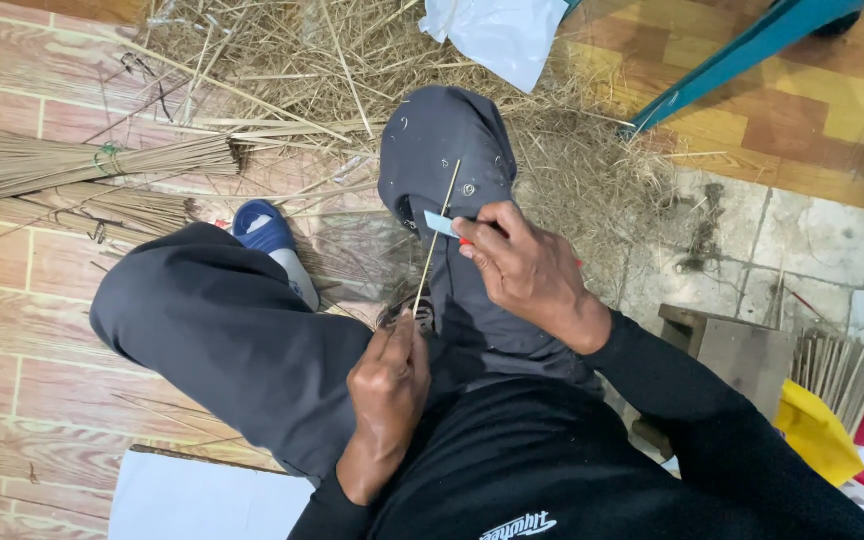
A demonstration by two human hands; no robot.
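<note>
Fingers of the left hand (388, 385) pinch the lower end of a thin stick (436, 238), which runs up and away over the knee; the right hand (522, 268), clamped on a small blade (441, 224), presses it against the stick's upper middle.

Tied bundle of thin sticks (82, 162) at 10 o'clock; loose straw pile (352, 70) at 12 o'clock, with a white plastic bag (497, 35) beside it. Teal bar (742, 50) at 1 o'clock. Wooden block (742, 350) and yellow cloth (817, 430) at 4 o'clock. Blue-and-white shoe (272, 240) near centre.
</note>
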